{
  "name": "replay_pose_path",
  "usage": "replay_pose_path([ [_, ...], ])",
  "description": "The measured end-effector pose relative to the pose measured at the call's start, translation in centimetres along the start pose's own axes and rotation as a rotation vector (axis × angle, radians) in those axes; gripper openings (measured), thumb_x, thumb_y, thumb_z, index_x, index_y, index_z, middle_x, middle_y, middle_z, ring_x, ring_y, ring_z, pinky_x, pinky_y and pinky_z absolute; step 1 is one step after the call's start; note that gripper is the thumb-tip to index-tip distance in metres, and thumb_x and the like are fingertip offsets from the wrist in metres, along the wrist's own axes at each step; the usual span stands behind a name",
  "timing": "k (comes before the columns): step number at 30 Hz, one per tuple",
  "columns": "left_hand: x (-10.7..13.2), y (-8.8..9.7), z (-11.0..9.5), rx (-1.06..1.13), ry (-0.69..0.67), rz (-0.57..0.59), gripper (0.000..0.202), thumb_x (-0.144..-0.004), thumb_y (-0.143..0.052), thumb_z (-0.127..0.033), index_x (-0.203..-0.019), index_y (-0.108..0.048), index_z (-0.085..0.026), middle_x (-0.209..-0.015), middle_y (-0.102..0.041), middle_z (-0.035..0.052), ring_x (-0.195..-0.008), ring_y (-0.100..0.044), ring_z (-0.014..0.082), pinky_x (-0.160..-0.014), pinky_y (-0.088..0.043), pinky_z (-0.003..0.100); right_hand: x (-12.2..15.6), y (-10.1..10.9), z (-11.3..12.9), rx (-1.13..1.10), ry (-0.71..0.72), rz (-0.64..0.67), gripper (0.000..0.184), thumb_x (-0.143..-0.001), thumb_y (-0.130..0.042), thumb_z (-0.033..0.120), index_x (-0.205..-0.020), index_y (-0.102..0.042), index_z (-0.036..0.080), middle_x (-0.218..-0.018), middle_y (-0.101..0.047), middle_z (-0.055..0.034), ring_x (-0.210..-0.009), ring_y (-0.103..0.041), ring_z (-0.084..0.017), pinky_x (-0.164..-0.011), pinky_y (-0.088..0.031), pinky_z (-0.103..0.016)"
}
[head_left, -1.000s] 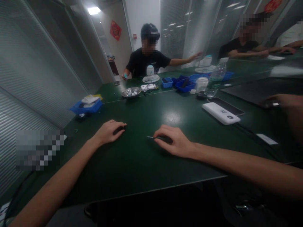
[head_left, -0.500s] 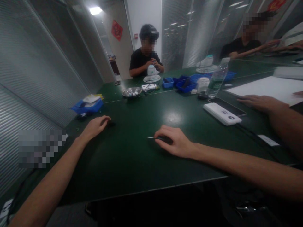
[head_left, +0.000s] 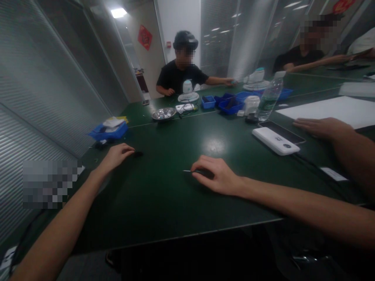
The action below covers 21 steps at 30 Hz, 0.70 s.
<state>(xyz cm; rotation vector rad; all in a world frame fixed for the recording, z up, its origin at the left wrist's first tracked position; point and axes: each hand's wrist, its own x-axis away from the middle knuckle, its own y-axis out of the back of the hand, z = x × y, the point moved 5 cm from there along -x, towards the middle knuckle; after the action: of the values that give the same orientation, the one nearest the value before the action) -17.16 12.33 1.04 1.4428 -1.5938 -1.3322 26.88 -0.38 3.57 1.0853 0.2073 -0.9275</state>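
risk at both grips

left hand (head_left: 118, 153) is narrow; whether it holds the dark piece (head_left: 138, 154) at its fingertips, i cannot tell. right hand (head_left: 216, 176) pinches thin tool (head_left: 205, 172); its tip, left of grip, may scratch table (head_left: 164, 207) if pressed.

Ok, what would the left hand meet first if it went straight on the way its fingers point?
Most likely the small dark object just ahead of the left hand; whether the two already touch is hard to tell from this view.
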Motion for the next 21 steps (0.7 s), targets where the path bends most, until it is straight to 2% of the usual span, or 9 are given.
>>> replay_pose_path([
  [4,-0.1,-0.3,0.1,-0.023,0.006,0.002,0.048,-0.088,-0.061,-0.062,-0.106,-0.079,-0.021,-0.113,-0.074,0.0116,-0.103,-0.069,0.0309,-0.090,-0.051,0.039,0.0,-0.1,-0.1,0.013,-0.007,0.002,0.015,-0.101,-0.061,0.030,-0.109,-0.066,0.018,-0.100,-0.068,-0.0046,-0.082,-0.064,-0.015,-0.073,-0.051,-0.028],
  [8,0.1,0.0,-0.3,0.036,0.090,-0.026,0.048,-0.085,-0.065,-0.061,-0.109,-0.076,-0.020,-0.111,-0.076,0.0098,-0.098,-0.070,0.0287,-0.087,-0.052,0.037,0.1,-0.1,-0.1,0.019,-0.007,0.002,0.015,-0.101,-0.061,0.029,-0.109,-0.066,0.018,-0.100,-0.068,-0.0046,-0.083,-0.064,-0.015,-0.073,-0.051,-0.028],
  [11,0.3,0.5,-1.5,0.098,0.121,-0.021,0.049,-0.086,-0.066,-0.062,-0.112,-0.075,-0.022,-0.112,-0.076,0.0074,-0.093,-0.071,0.0261,-0.083,-0.053,0.034,0.1,-0.1,-0.1,0.020,-0.002,0.000,0.014,-0.101,-0.062,0.028,-0.108,-0.066,0.018,-0.099,-0.068,-0.0040,-0.082,-0.064,-0.015,-0.072,-0.050,-0.028],
  [16,0.6,0.4,-4.0,0.144,0.078,0.099,0.048,-0.085,-0.067,-0.062,-0.110,-0.078,-0.023,-0.112,-0.077,0.0068,-0.092,-0.071,0.0256,-0.079,-0.054,0.032,0.0,0.0,0.0,0.007,0.000,0.010,0.015,-0.101,-0.062,0.030,-0.108,-0.066,0.018,-0.098,-0.067,-0.0041,-0.081,-0.064,-0.015,-0.071,-0.050,-0.028],
  [21,0.7,0.6,-4.5,0.150,0.084,0.087,0.048,-0.084,-0.068,-0.063,-0.110,-0.078,-0.024,-0.113,-0.077,0.0072,-0.097,-0.072,0.0268,-0.083,-0.055,0.034,0.0,0.0,0.0,0.009,-0.012,0.011,0.015,-0.101,-0.061,0.030,-0.108,-0.067,0.018,-0.099,-0.067,-0.0037,-0.080,-0.064,-0.014,-0.072,-0.049,-0.028],
])
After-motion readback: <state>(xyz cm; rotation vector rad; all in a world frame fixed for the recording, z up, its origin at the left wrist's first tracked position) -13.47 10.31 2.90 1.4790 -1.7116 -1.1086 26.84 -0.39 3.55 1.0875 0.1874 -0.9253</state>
